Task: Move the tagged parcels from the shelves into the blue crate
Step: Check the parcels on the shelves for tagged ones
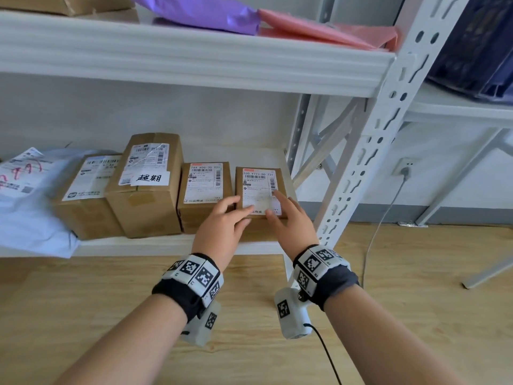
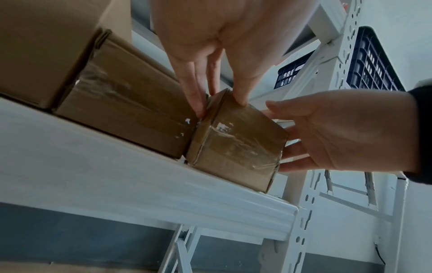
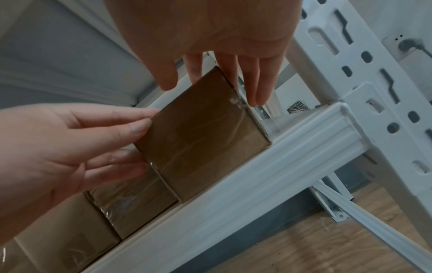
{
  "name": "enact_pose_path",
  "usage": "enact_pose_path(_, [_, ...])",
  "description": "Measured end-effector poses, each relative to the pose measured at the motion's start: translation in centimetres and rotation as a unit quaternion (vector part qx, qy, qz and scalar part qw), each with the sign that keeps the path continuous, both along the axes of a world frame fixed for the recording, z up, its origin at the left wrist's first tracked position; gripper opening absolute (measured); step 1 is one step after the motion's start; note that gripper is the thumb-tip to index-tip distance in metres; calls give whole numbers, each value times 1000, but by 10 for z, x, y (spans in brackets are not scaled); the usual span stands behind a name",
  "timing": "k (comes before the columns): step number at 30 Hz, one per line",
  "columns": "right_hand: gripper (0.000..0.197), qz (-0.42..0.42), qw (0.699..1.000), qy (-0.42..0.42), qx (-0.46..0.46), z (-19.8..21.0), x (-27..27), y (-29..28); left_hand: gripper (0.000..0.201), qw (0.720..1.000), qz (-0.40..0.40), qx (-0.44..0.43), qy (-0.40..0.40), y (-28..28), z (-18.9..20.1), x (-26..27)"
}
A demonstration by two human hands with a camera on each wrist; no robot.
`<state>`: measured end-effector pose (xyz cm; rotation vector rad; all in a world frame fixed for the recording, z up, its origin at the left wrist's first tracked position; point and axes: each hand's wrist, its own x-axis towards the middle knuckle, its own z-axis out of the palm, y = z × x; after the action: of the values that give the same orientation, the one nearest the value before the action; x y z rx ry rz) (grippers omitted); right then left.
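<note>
Head above, wrists close beneath shared parcel (image 2: 233, 144)

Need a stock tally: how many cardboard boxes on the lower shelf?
4: left box, tall box, third box, rightmost box between left hand and right hand. Others may be hidden.

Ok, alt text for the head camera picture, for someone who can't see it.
Left hand pinches the left edge of the rightmost cardboard parcel on a white shelf while the right hand, open, lies over its label. Labelled boxes stand alongside.
</note>
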<state>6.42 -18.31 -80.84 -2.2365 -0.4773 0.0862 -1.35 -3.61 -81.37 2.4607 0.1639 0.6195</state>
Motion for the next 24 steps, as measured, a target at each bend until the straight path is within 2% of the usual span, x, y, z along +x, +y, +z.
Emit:
enact_pose_path(8, [50, -1, 999, -1, 44, -6, -12, -6, 30, 999, -9, -34, -32, -2, -10, -9])
enact_pose_path(14, [51, -2, 996, -11, 84, -11, -24, -12, 33, 991, -12, -130, -6, -10, -11, -17])
enact_pose_path(19, [53, -10, 991, -31, 133, -17, -36, -22, 43, 979, 1, -200, -33, -18, 2, -26])
enact_pose_path(24, [64, 0, 981, -58, 183, -17, -53, -31, 50, 961, 19, -273, -39, -26, 12, -37])
